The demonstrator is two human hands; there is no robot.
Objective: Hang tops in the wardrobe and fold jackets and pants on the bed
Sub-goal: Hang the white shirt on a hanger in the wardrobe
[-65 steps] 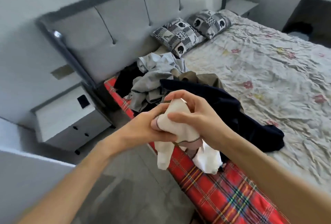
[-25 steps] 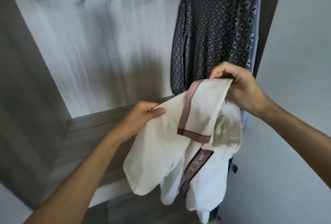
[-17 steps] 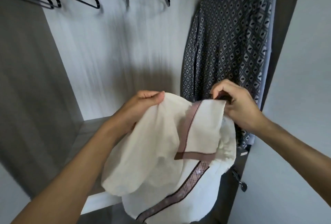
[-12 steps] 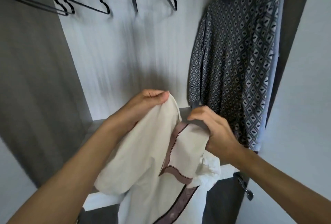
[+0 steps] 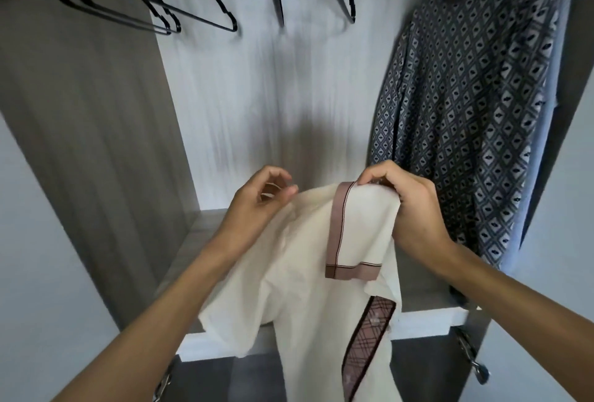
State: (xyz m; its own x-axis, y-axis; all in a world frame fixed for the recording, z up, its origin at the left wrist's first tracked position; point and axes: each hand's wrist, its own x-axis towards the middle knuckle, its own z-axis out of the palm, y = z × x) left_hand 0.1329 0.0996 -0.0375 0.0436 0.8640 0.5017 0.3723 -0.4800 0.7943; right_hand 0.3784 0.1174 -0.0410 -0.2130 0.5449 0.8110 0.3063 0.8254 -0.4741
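I stand in front of the open wardrobe (image 5: 96, 144). A cream polo top (image 5: 308, 289) with a brown-trimmed collar and a checked placket hangs in front of me. My right hand (image 5: 405, 208) grips its collar at the top. My left hand (image 5: 257, 205) is at the shoulder edge of the top, thumb and fingers loosely curled; whether they still pinch the cloth is not clear. Empty black hangers (image 5: 180, 6) hang on the rail above, to the left and centre.
A dark diamond-patterned shirt (image 5: 475, 112) hangs at the right of the rail, with a pale blue garment behind it. A grey shelf (image 5: 199, 241) runs below my hands. Metal door catches (image 5: 472, 360) show at the lower right.
I turned from the bed to the wardrobe carrying the top. My right hand lifted the collar back up and to the right, and my left hand's fingers loosened at the shoulder.
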